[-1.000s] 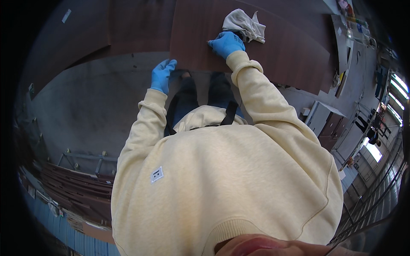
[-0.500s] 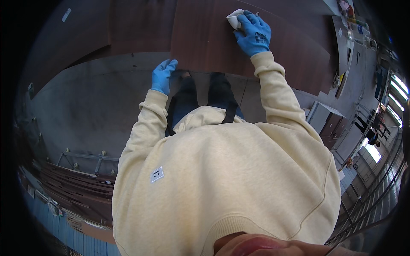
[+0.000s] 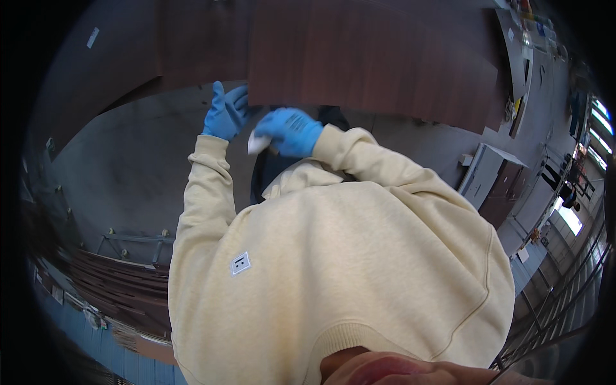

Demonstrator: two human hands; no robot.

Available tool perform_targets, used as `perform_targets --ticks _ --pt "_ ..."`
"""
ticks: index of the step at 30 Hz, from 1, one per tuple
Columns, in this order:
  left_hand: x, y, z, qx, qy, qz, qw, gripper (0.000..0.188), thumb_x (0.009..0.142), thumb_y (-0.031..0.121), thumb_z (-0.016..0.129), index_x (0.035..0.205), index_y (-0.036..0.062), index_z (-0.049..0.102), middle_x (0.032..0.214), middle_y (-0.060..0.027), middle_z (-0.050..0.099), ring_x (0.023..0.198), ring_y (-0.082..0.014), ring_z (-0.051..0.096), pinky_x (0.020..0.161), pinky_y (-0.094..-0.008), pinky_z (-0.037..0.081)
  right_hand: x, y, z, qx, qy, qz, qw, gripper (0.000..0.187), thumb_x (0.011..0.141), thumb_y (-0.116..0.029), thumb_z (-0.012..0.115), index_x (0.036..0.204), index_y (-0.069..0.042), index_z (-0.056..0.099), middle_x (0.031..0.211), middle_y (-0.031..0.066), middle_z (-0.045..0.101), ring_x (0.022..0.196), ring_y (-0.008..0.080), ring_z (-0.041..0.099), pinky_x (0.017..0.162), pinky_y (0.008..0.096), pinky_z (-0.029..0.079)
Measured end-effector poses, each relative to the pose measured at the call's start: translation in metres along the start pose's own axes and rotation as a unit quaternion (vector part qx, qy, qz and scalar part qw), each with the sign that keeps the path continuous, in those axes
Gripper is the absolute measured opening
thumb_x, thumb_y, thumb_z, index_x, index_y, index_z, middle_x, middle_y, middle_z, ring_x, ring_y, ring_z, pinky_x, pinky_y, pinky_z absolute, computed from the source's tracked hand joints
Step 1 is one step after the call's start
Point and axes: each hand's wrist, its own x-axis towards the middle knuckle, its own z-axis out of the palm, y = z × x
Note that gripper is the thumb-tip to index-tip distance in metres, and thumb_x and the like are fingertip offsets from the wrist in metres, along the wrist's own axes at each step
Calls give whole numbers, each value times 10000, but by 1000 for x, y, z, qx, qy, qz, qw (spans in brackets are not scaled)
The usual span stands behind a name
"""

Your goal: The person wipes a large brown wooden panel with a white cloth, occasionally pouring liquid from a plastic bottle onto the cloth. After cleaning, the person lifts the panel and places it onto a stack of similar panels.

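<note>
A dark reddish-brown wood-grain panel (image 3: 359, 61) lies before me, its near left corner between my two hands. Blue-gloved, my left hand (image 3: 224, 117) is at that corner, one finger pointing up and apart from the others. Its other fingers are close to the panel's left edge; whether they touch it is hard to make out. My right hand (image 3: 294, 131), also in a blue glove and slightly blurred, is closed on a crumpled white cloth (image 3: 258, 142). It is off the panel, just below its near edge and in front of my legs.
More brown panels (image 3: 106, 61) extend to the left, one bearing a small white label. At the lower left lies a stack of brown boards (image 3: 122, 282) beside a metal frame on wheels (image 3: 138, 239). A white and brown cabinet (image 3: 491, 173) stands to the right.
My right hand has come off the panel's far part, moving left and toward me with the cloth. My left hand has shifted slightly left, its finger now raised.
</note>
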Motion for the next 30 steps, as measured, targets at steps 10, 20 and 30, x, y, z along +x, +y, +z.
perform_targets --ticks 10,20,30 --pt "23 -12 3 45 68 67 994 322 1034 265 675 1293 75 689 1265 -86 702 1177 -256 662 1080 -471 548 -37 33 -21 -305 231 7 924 508 824 -130 740 1318 -190 644 1475 126 566 1271 326 618 972 456 546" --pt "24 -12 -8 41 71 61 995 347 1008 246 709 1295 53 688 1307 -109 690 1217 -298 653 1115 -502 534 -250 123 -71 -388 456 335 727 415 863 4 664 1272 -53 704 1149 175 711 985 384 695 876 458 584" --pt "22 -6 -3 70 104 48 991 362 1001 236 707 1311 53 669 1323 -108 684 1213 -306 650 1063 -536 557 -60 21 0 -317 226 52 919 409 856 -166 701 1263 -129 680 1363 125 599 1215 326 622 875 446 563"
